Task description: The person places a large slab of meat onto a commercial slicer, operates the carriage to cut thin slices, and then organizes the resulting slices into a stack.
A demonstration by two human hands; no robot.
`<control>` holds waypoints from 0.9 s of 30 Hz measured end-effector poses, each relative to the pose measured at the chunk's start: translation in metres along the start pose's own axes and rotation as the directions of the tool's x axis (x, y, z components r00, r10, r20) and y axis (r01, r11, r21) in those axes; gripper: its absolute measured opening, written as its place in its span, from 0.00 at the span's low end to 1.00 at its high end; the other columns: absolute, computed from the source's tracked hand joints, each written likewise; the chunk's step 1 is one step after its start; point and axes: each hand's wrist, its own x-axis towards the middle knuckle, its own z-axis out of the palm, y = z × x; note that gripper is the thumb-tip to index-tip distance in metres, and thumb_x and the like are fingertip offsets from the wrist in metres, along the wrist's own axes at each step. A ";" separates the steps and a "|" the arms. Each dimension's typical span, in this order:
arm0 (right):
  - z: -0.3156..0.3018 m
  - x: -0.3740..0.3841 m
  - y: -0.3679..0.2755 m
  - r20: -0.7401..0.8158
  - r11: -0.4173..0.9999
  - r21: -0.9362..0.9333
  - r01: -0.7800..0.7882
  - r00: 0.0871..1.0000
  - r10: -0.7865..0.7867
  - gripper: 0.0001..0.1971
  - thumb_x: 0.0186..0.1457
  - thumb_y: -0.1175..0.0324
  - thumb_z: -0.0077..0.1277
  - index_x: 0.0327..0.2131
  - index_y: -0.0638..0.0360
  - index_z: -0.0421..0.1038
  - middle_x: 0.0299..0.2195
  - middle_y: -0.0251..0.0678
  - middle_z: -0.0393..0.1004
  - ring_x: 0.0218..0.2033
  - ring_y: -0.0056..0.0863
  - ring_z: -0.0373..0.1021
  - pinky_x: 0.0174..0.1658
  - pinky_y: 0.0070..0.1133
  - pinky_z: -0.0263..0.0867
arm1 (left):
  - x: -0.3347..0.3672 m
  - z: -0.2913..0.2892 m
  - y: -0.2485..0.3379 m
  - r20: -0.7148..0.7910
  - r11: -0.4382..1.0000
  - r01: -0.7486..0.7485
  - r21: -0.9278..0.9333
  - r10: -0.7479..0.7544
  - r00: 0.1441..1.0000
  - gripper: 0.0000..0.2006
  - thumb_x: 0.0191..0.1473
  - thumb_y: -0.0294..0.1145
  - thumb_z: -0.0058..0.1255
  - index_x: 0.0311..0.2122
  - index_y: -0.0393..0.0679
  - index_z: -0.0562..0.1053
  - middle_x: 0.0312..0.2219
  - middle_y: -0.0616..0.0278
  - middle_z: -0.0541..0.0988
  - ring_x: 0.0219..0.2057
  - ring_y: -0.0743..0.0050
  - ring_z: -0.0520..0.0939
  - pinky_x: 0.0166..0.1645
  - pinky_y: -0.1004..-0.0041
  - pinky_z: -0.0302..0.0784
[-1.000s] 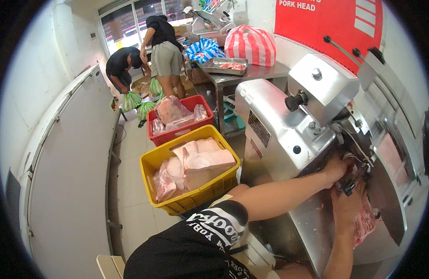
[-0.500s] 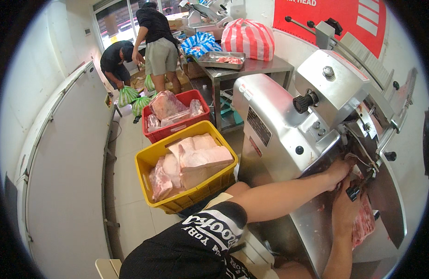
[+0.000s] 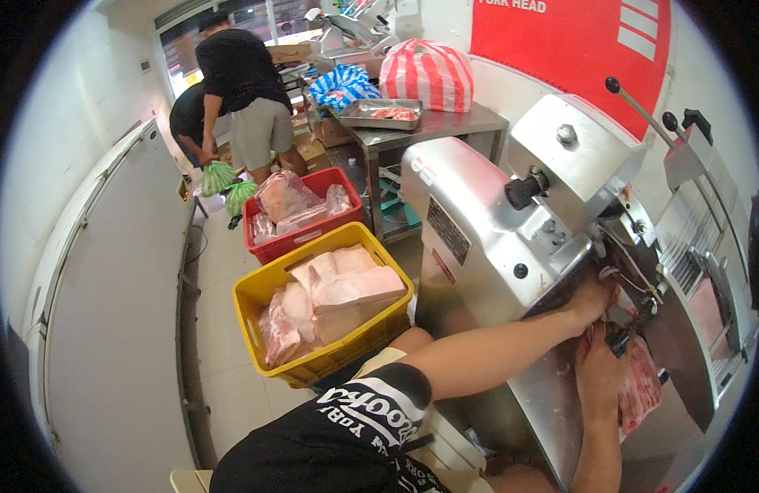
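At the right stands a metal meat slicer (image 3: 461, 205). My left hand (image 3: 591, 300) reaches under its head beside the blade, fingers closed on a thin reddish meat slice (image 3: 611, 278); its fingertips are partly hidden. Just below it, my right hand (image 3: 601, 370) lies against the left side of a stack of red, fat-streaked meat slices (image 3: 640, 390) on the metal tray. That hand's fingers are mostly hidden. A black knob (image 3: 617, 342) juts out in front of it. On the slicer's carriage (image 3: 724, 287), a pale pink piece of meat (image 3: 706, 311) shows.
Left of the slicer stand a yellow crate (image 3: 293, 374) and a red crate (image 3: 301, 234), both holding meat. Behind is a steel table (image 3: 445, 123) with a tray (image 3: 383, 115) and striped bags. A white chest freezer (image 3: 116, 312) lines the left; two people bend over green-striped bags.
The slicer's carriage has slid right, bringing the meat on it into view. My right hand has shifted slightly left and down from the left one. The standing person at the back leans further left.
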 end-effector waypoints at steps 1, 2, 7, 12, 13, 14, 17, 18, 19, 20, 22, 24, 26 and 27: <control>-0.009 0.004 -0.003 0.024 0.998 0.067 -0.014 1.000 0.012 0.20 0.54 0.68 0.54 0.50 0.65 0.67 0.46 0.56 0.71 0.48 0.54 0.68 0.54 0.45 0.61 | 0.001 -0.002 -0.002 -0.029 0.999 0.020 0.043 -0.018 0.999 0.14 0.65 0.38 0.40 0.41 0.41 0.76 0.33 0.57 0.80 0.33 0.67 0.78 0.40 0.64 0.72; -0.012 0.005 -0.005 -0.049 0.986 0.162 -0.027 0.998 0.035 0.23 0.53 0.67 0.55 0.52 0.64 0.65 0.47 0.56 0.71 0.48 0.55 0.67 0.54 0.45 0.61 | 0.002 -0.003 -0.004 -0.045 0.995 0.045 0.084 -0.042 0.998 0.15 0.65 0.38 0.40 0.42 0.40 0.76 0.34 0.55 0.80 0.36 0.65 0.79 0.43 0.64 0.73; -0.016 0.021 -0.016 -0.135 0.949 0.248 -0.194 0.963 0.232 0.39 0.45 0.63 0.63 0.60 0.65 0.58 0.50 0.57 0.69 0.52 0.55 0.65 0.56 0.41 0.61 | -0.019 -0.021 0.030 0.029 0.968 -0.011 0.251 0.004 1.000 0.18 0.64 0.39 0.38 0.47 0.37 0.75 0.40 0.48 0.80 0.42 0.57 0.79 0.49 0.61 0.73; -0.011 0.029 0.002 -0.013 0.976 0.133 -0.172 0.984 0.175 0.43 0.43 0.59 0.64 0.61 0.65 0.56 0.53 0.54 0.69 0.55 0.50 0.65 0.58 0.41 0.60 | 0.008 -0.036 0.003 0.130 0.997 -0.008 0.075 -0.001 0.992 0.17 0.65 0.44 0.41 0.47 0.41 0.73 0.39 0.54 0.79 0.42 0.63 0.78 0.47 0.64 0.73; -0.013 0.031 -0.002 -0.035 0.984 0.124 -0.125 0.991 0.130 0.43 0.43 0.59 0.64 0.61 0.65 0.56 0.53 0.53 0.69 0.55 0.50 0.66 0.58 0.41 0.60 | 0.024 -0.044 -0.021 0.172 0.996 -0.058 0.072 0.045 0.984 0.15 0.68 0.43 0.37 0.48 0.44 0.71 0.42 0.59 0.77 0.45 0.67 0.77 0.49 0.66 0.75; -0.013 0.026 0.001 -0.066 0.986 0.120 -0.118 0.990 0.126 0.39 0.44 0.60 0.63 0.58 0.65 0.59 0.52 0.53 0.69 0.55 0.49 0.66 0.59 0.40 0.59 | 0.025 -0.039 -0.023 0.217 1.000 -0.005 -0.021 0.010 0.976 0.16 0.68 0.43 0.36 0.48 0.45 0.71 0.42 0.59 0.78 0.44 0.66 0.77 0.49 0.65 0.75; -0.016 0.020 0.005 -0.135 0.993 0.089 -0.072 0.987 0.083 0.30 0.46 0.62 0.61 0.52 0.66 0.65 0.48 0.51 0.72 0.54 0.46 0.66 0.60 0.39 0.57 | 0.023 -0.034 -0.018 0.295 0.975 0.114 -0.189 -0.054 0.954 0.16 0.69 0.44 0.35 0.47 0.44 0.71 0.43 0.60 0.78 0.44 0.67 0.78 0.50 0.66 0.74; -0.013 0.017 0.004 -0.137 0.996 0.060 -0.065 0.988 0.073 0.29 0.47 0.62 0.60 0.51 0.66 0.66 0.46 0.50 0.74 0.54 0.44 0.67 0.60 0.40 0.57 | 0.022 -0.033 -0.015 0.311 0.954 0.154 -0.257 -0.069 0.948 0.17 0.69 0.44 0.34 0.47 0.44 0.71 0.43 0.60 0.78 0.44 0.67 0.78 0.51 0.66 0.74; -0.011 0.015 0.004 -0.140 0.998 0.030 -0.057 0.988 0.061 0.27 0.48 0.62 0.59 0.50 0.66 0.67 0.43 0.49 0.75 0.53 0.42 0.68 0.60 0.40 0.57 | 0.021 -0.032 -0.013 0.330 0.899 0.215 -0.381 -0.085 0.940 0.17 0.69 0.44 0.34 0.47 0.44 0.71 0.42 0.60 0.78 0.43 0.68 0.78 0.51 0.67 0.74; -0.009 0.013 0.004 -0.155 0.999 0.003 -0.037 0.987 0.037 0.25 0.49 0.63 0.58 0.49 0.65 0.68 0.41 0.48 0.76 0.51 0.41 0.69 0.60 0.41 0.57 | 0.017 -0.029 -0.009 0.351 0.823 0.278 -0.495 -0.103 0.931 0.17 0.69 0.44 0.34 0.47 0.44 0.71 0.42 0.60 0.78 0.43 0.69 0.78 0.50 0.68 0.75; -0.005 0.009 0.005 -0.180 0.998 -0.055 0.000 0.984 -0.010 0.22 0.50 0.64 0.56 0.48 0.64 0.69 0.35 0.45 0.79 0.48 0.39 0.73 0.61 0.42 0.57 | 0.008 -0.025 0.001 0.393 0.772 0.326 -0.545 -0.109 0.913 0.16 0.68 0.43 0.36 0.46 0.43 0.71 0.39 0.61 0.79 0.41 0.71 0.79 0.47 0.71 0.75; -0.008 0.005 -0.001 -0.089 0.998 -0.064 0.024 0.996 -0.029 0.18 0.51 0.65 0.54 0.44 0.63 0.71 0.32 0.44 0.79 0.44 0.37 0.75 0.61 0.43 0.57 | -0.002 -0.028 0.021 0.394 0.775 0.362 -0.517 -0.160 0.905 0.12 0.67 0.40 0.39 0.43 0.43 0.71 0.33 0.65 0.78 0.33 0.77 0.77 0.38 0.76 0.74; -0.009 0.003 -0.001 -0.057 0.997 -0.053 0.051 0.997 -0.054 0.14 0.52 0.66 0.53 0.41 0.62 0.72 0.29 0.43 0.79 0.40 0.36 0.77 0.61 0.44 0.56 | -0.004 -0.030 0.028 0.415 0.754 0.405 -0.516 -0.193 0.889 0.08 0.66 0.37 0.41 0.40 0.45 0.70 0.27 0.71 0.73 0.25 0.83 0.72 0.28 0.80 0.69; -0.008 0.002 0.001 -0.072 0.997 -0.036 0.068 0.995 -0.071 0.13 0.53 0.66 0.53 0.39 0.62 0.72 0.27 0.43 0.79 0.38 0.36 0.77 0.61 0.44 0.56 | -0.006 -0.031 0.029 0.426 0.758 0.401 -0.514 -0.180 0.886 0.07 0.65 0.36 0.42 0.38 0.46 0.69 0.25 0.73 0.71 0.22 0.85 0.69 0.25 0.81 0.66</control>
